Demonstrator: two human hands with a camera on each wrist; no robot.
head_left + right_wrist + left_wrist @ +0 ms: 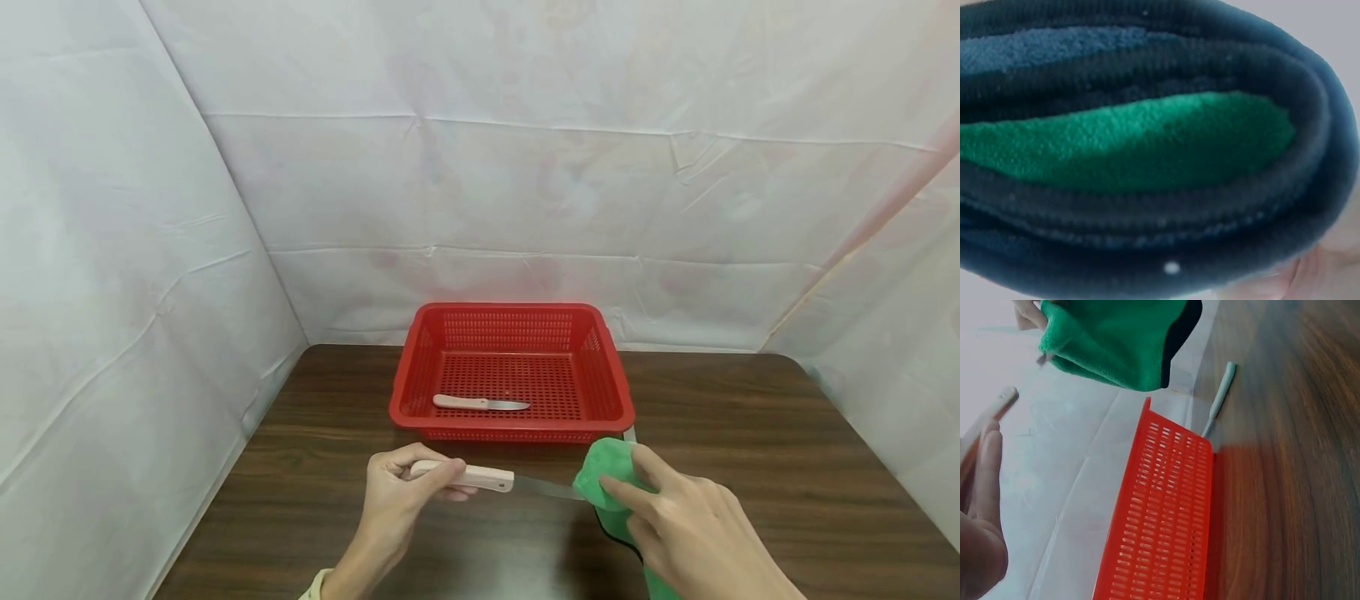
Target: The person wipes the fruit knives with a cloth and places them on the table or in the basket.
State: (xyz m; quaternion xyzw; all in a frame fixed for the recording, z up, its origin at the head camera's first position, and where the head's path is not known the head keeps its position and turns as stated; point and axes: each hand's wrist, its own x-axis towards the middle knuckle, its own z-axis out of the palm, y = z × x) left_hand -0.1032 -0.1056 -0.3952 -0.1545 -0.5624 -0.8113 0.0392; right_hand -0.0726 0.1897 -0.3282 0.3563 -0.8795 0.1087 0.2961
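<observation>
Left fingers (447, 472) hold one knife (504, 481) by its handle (486, 478); at three o'clock, right fingers (632, 495) pinch one green cloth (603, 465) over the blade (546, 487). At twelve o'clock, one basket (517, 426) contains another knife (480, 403).

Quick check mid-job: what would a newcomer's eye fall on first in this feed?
First, probably the bright red basket toward the back of the dark wooden table, with a small knife lying inside near its front wall. Next, the green cloth in the right hand, in front of the basket, meeting the blade of a second knife held by the left hand.
</observation>
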